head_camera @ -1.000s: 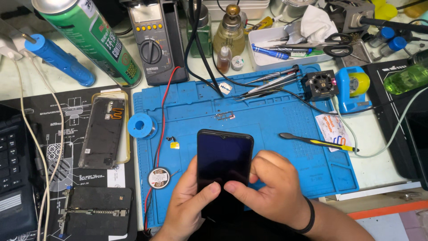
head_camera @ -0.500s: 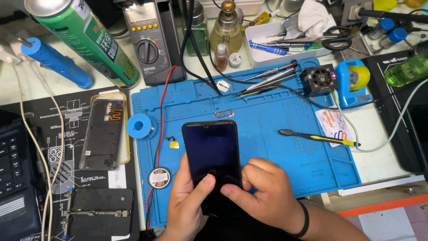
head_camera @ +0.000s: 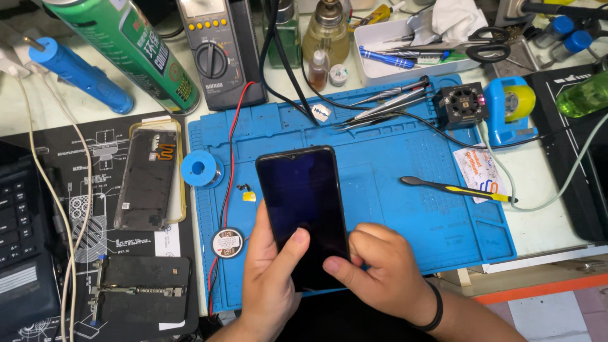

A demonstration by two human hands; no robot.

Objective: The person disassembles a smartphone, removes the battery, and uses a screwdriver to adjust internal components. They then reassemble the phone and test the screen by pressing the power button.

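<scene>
Low in the middle of the frame, a dark smartphone (head_camera: pixel 303 212) is held upright over the blue work mat (head_camera: pixel 405 164), its glossy black screen unlit, corners rounded, a small notch at the top edge. The left hand (head_camera: pixel 269 278) cradles it from below, thumb lying on the glass; the right hand (head_camera: pixel 386 275) clasps its lower right edge, thumb tip on the screen. To the left lies a phone back cover (head_camera: pixel 147 180); a black-and-yellow pry tool (head_camera: pixel 456 188) rests at right.

Black phone (head_camera: pixel 303 209), dark screen up, held upright.
</scene>
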